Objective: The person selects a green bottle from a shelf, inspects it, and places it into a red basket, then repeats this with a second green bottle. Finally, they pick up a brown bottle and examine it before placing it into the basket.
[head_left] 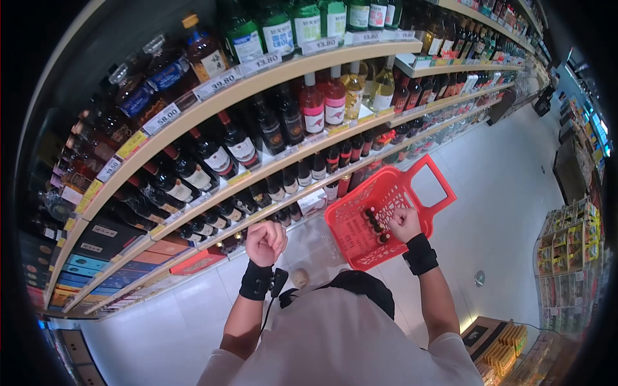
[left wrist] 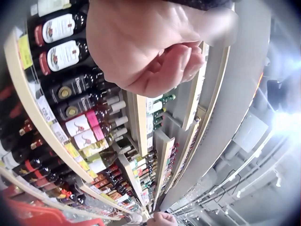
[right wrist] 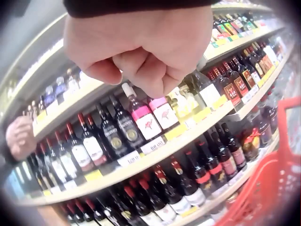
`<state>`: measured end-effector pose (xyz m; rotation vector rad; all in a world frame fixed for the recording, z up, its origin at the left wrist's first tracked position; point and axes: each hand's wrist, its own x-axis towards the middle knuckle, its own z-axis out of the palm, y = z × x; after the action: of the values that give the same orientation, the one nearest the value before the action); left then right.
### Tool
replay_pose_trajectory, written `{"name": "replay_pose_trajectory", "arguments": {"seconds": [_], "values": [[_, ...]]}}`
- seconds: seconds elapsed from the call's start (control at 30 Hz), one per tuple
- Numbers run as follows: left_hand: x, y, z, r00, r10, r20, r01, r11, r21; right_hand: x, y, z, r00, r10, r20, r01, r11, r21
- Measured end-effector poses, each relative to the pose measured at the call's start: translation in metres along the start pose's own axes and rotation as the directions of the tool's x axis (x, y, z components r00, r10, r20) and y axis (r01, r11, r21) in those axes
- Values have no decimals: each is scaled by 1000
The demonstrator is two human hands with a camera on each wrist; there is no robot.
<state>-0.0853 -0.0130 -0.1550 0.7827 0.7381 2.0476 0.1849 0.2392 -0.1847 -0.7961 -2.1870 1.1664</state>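
My left hand (head_left: 266, 244) is raised before the lower wine shelves, fingers curled into the palm around nothing. In the left wrist view, that left hand (left wrist: 146, 52) shows its folded fingers close up. My right hand (head_left: 405, 224) is also a fist with nothing in it, overlapping the side of a red shopping basket (head_left: 356, 252) in the head view. Inside the basket lie several small dark bottles (head_left: 376, 226). From the right wrist, the fist of my right hand (right wrist: 141, 47) appears in front of pink-labelled wine bottles (right wrist: 146, 125).
Long shelves (head_left: 270, 168) of wine and spirits curve along the left and front. Green bottles (head_left: 278, 35) stand on an upper shelf. To the right are a snack display (head_left: 566, 241) and pale floor tiles (head_left: 502, 174). Stacked packets (head_left: 505, 350) sit at lower right.
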Motion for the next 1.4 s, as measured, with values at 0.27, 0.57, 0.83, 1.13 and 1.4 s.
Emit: {"name": "replay_pose_trajectory", "arguments": {"seconds": [0.27, 0.57, 0.83, 1.13, 1.4], "values": [[-10, 95, -43, 951, 277, -135, -273, 961, 50, 78, -54, 36, 979, -22, -202, 81, 954, 289], [28, 111, -82, 835, 454, -309, -455, 888, 76, 90, -99, 65, 954, -43, -296, 187, 857, 480], [61, 95, -72, 743, 666, -68, -465, 587, 663, 104, -94, 46, 928, -112, -355, 244, 904, 352], [74, 44, 18, 716, 689, -110, -472, 595, 651, 135, -53, -36, 957, -147, -250, 236, 893, 382], [63, -11, 76, 676, 724, -138, -482, 576, 660, 194, -22, -90, 932, -286, -224, 346, 885, 311]]}}
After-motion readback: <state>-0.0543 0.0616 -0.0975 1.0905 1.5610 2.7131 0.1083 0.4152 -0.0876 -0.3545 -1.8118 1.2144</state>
